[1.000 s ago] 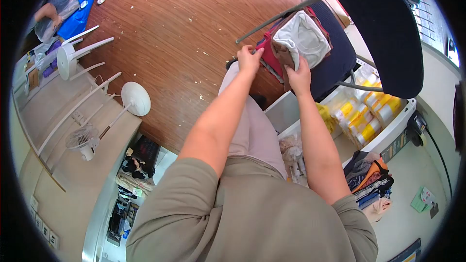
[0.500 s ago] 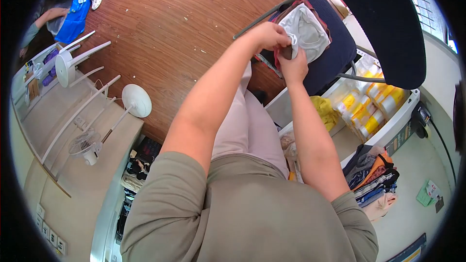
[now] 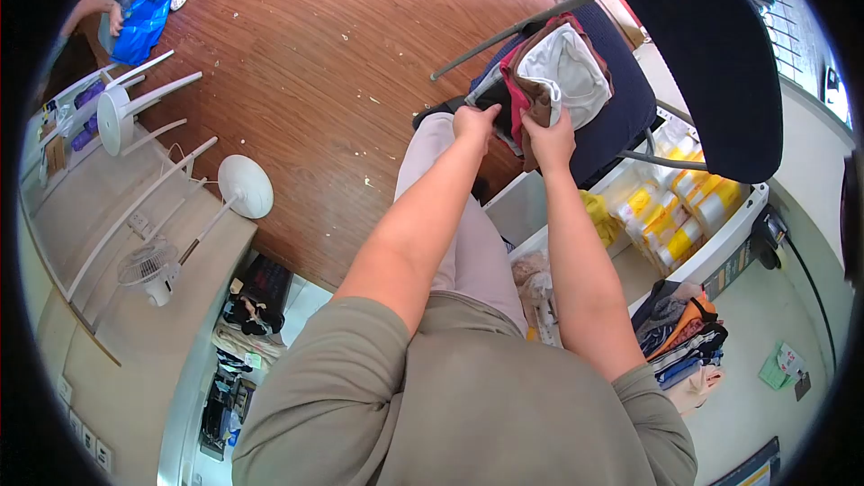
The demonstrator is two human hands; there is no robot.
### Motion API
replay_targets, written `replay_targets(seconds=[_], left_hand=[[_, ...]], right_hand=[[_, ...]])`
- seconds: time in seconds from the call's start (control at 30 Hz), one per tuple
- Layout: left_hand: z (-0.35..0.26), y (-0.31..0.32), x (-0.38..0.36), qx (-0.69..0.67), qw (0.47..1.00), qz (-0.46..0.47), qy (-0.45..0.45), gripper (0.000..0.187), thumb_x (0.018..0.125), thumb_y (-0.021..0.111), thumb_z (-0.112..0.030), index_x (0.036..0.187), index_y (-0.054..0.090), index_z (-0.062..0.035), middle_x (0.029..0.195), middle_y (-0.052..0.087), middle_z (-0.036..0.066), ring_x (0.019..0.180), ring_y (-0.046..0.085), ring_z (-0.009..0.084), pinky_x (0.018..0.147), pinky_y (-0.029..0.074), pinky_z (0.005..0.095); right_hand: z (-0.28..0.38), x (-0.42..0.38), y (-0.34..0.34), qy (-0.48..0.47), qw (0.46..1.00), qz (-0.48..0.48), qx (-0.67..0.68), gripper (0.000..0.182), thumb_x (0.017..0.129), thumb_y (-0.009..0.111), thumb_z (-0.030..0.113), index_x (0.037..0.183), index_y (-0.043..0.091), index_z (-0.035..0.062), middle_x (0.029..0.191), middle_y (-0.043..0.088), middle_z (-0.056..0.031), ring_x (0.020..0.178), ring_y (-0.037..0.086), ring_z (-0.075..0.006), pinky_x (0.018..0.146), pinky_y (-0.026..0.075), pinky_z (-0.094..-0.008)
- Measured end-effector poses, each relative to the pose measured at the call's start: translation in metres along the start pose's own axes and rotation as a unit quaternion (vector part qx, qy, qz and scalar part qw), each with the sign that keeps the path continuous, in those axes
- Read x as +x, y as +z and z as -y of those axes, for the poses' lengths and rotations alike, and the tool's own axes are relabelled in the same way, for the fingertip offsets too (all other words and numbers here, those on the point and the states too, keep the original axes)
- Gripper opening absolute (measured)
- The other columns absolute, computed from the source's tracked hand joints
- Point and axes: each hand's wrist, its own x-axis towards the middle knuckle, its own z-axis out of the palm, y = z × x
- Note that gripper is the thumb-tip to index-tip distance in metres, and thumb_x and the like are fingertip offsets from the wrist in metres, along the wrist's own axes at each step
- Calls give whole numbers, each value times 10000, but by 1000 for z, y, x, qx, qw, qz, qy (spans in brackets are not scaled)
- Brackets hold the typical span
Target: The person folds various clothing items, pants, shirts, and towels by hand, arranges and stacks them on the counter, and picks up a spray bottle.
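Note:
A pile of folded clothes lies on the dark blue chair seat. White cloth is on top, with brown cloth, red cloth and dark cloth showing at its near left side. My left hand is closed at the dark cloth's near edge, thumb on top. To its right, my right hand pinches the near edge of the brown and white cloth. The fingers under the fabric are hidden on both hands.
An open drawer right of my legs holds yellow-and-white packages and a yellow bag. More folded clothes lie at the lower right. White fans stand at left. Another person's hand is beside a blue bag at upper left.
My left hand has moved left and down, from the white cloth to the dark cloth. My right hand has shifted slightly down. More brown, red and dark fabric shows.

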Motion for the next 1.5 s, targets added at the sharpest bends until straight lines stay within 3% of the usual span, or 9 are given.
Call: replay_targets(seconds=[0.3,0.4,0.5,0.57,0.63,0.83,0.97,1.17,1.5], left_hand=[[-4,13,-48,-85,993,45,73,137,830,660,-123,838,680,13,754,650,39,700,556,138,671,466,304],[12,10,-40,105,962,-52,247,154,807,642,-130,864,694,4,839,663,54,783,576,161,744,462,312],[0,-20,-35,-77,952,211,206,186,794,629,-143,900,698,-7,897,652,51,843,589,196,787,449,311],[-7,-27,-35,-221,968,112,23,204,834,651,-164,975,638,-16,875,629,28,804,588,134,667,463,304],[17,-25,-5,-215,976,-11,-22,248,849,718,-214,981,602,-39,875,631,40,751,578,115,620,464,294],[4,-9,-4,-28,990,-110,85,368,818,786,-258,1000,552,-39,838,617,59,684,589,146,597,485,280],[9,-6,6,-217,976,-35,12,292,817,772,-223,909,569,-35,819,622,84,644,594,204,625,496,360],[-3,-18,-42,182,926,-163,288,155,810,678,-163,792,599,-31,840,632,173,774,624,352,704,497,450],[-15,-8,-64,75,973,-79,205,165,812,661,-175,766,627,-20,821,667,194,829,646,387,726,502,483]], right_hand=[[3,-20,9,-225,961,-20,-160,652,674,795,187,1255,523,67,1130,559,-160,1082,544,-403,939,459,-469],[4,-22,18,-179,968,-38,-174,581,650,782,119,1177,538,100,1101,549,-138,1055,545,-385,897,475,-463],[13,-14,21,-152,970,-30,-185,516,641,812,176,1095,573,120,1065,569,-116,991,581,-366,835,497,-463],[16,-8,19,-146,972,-25,-182,524,636,825,206,1098,589,126,1068,584,-107,974,596,-367,827,505,-464],[11,-7,14,-150,973,-25,-172,528,639,830,222,1103,597,127,1077,594,-103,974,603,-368,824,511,-461],[11,-8,9,-150,972,-7,-183,547,643,824,210,1132,591,132,1108,596,-106,997,604,-371,829,516,-455],[17,-10,10,-151,967,4,-205,532,654,813,185,1130,580,134,1111,586,-109,991,603,-373,824,517,-456],[17,-14,13,-139,965,10,-221,513,669,815,189,1107,555,132,1065,551,-110,973,595,-376,798,526,-468],[13,-19,17,-166,964,-6,-207,479,736,764,214,1144,526,134,1090,530,-110,984,578,-387,795,526,-488]])
